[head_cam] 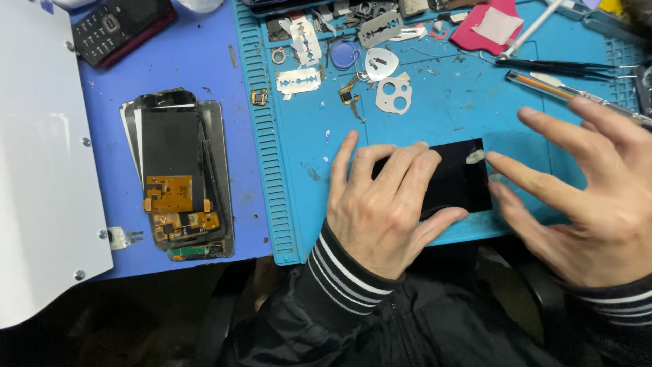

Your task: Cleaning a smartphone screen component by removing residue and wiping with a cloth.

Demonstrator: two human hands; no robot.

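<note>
Head view: left hand (380,204) spread flat on black panel (462,180) near mat edge (288,255); right hand (591,197) open beside.

Our bench layout

We see the flat black glass phone screen (458,180) on the blue ribbed silicone work mat (435,109), the stack of dark phone display panels (182,177) left of it, steel razor blades (299,81) behind.

Black panel (455,180) half under left hand (380,204)
</note>
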